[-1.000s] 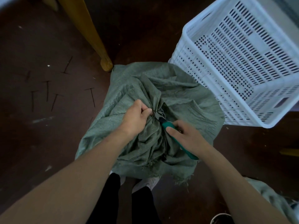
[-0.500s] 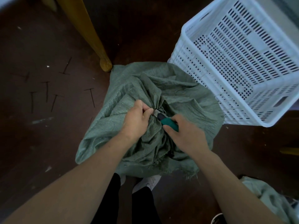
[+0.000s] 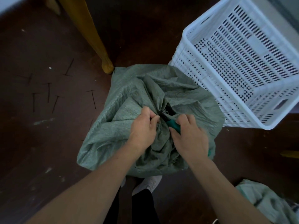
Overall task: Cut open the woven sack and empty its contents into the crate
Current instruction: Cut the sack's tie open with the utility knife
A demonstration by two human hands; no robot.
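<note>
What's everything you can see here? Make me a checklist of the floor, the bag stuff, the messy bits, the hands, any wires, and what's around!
Surface: dark brown floor, scuffed, with pale specks.
Job's things: green woven sack stands on the floor, neck bunched and tied; white slotted crate beside it, nothing seen inside; green-handled cutter at the tie.
Clutter: thin dark T-shaped pins scattered on the floor.
Grippers: left hand pinches the sack's neck; right hand grips the cutter.
Cables: nothing seen.
Surroundings: yellow wooden leg touching the sack's corner; another green sack at lower right; white shoe under the sack.
</note>
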